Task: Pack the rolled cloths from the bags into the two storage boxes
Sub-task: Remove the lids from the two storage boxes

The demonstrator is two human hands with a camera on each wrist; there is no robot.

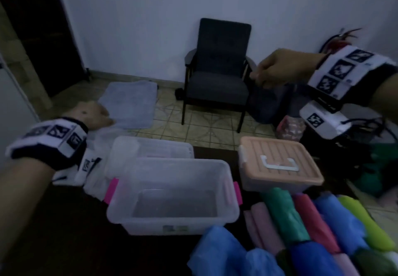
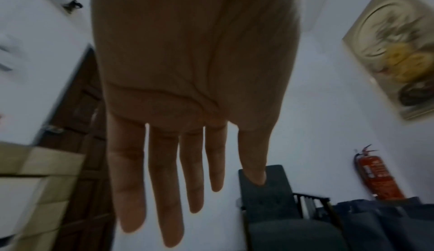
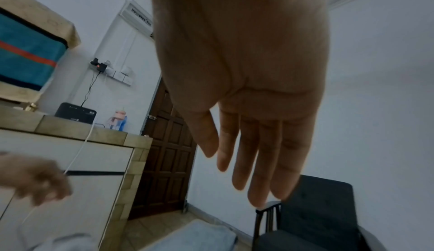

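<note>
A clear storage box with pink latches stands open and empty in the middle, and its clear lid lies just behind it. To its right sits a second box with a peach lid, closed. Rolled cloths in thin bags lie at the bottom right: blue, green, pink and lime. My left hand hovers left of the lid with straight fingers, holding nothing. My right hand is raised above the peach-lidded box, fingers relaxed and empty.
A dark armchair stands against the back wall with a grey mat on the tiled floor to its left. A dark bag and a pink bag sit right of the chair. A fire extinguisher stands in the corner.
</note>
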